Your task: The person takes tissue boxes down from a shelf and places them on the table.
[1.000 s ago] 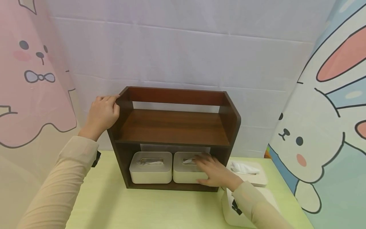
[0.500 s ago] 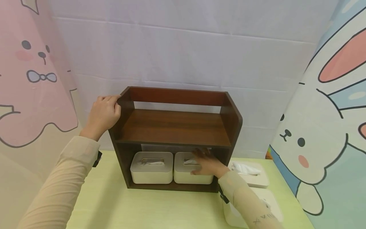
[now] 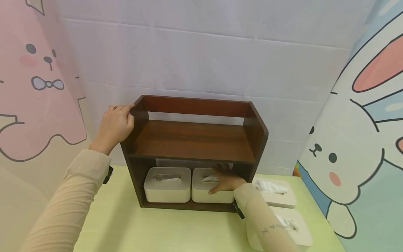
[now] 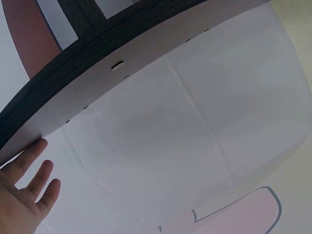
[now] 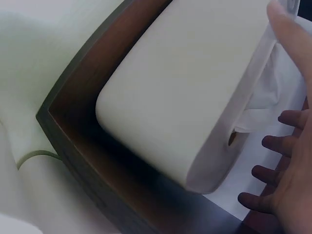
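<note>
A dark brown two-tier shelf (image 3: 195, 138) stands on the table. In its lower compartment, two white tissue boxes sit side by side: a left box (image 3: 167, 192) and a right box (image 3: 201, 196), tissue showing in their lid slots. My left hand (image 3: 115, 124) holds the shelf's left side panel near the top, thumb in front of the edge; the left wrist view has its fingers (image 4: 34, 156) at the panel. Over the right tissue box, my right hand (image 3: 226, 180) spreads its fingers. In the right wrist view, the thumb (image 5: 287, 29) reaches that box's upper edge.
Right of the shelf, another white tissue box (image 3: 300, 224) stands on the table (image 3: 157, 231), partly hidden by my right sleeve. Behind it lies a further white tissue box (image 3: 278, 200) with tissue on top. Cartoon curtains hang at both sides.
My right hand has shifted slightly left and deeper over the right tissue box, its forearm swinging left. The left hand keeps its hold on the shelf.
</note>
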Tool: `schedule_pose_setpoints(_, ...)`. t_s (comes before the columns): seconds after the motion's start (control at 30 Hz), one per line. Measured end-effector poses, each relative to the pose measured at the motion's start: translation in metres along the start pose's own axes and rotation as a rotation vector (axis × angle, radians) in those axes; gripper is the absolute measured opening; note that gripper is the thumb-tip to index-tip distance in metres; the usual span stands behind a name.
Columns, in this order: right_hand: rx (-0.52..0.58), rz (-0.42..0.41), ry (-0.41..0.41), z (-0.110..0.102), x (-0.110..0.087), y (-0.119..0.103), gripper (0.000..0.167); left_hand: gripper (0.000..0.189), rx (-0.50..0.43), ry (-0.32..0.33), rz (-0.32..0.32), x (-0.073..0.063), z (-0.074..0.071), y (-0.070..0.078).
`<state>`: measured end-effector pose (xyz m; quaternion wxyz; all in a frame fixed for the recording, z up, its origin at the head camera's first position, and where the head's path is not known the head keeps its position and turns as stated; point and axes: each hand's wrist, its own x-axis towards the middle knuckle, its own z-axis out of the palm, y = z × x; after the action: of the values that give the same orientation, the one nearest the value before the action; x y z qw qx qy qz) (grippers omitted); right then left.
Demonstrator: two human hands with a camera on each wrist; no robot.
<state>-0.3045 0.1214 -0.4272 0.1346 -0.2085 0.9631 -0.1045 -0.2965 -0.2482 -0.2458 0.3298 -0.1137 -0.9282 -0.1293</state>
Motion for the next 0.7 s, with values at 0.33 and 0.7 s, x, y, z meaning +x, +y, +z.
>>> schedule_pose_setpoints(0.33,-0.016,0.03,-0.014,0.008,0.011,0.002,0.111,0.041,-0.013,-0.001,0.003,0.001,0.0,0.001)
schedule_pose_setpoints(0.7,-0.06,-0.031,0.038,0.013,0.016,0.007,0.108,0.041,-0.023,-0.005,0.007,0.0,0.0,-0.001)
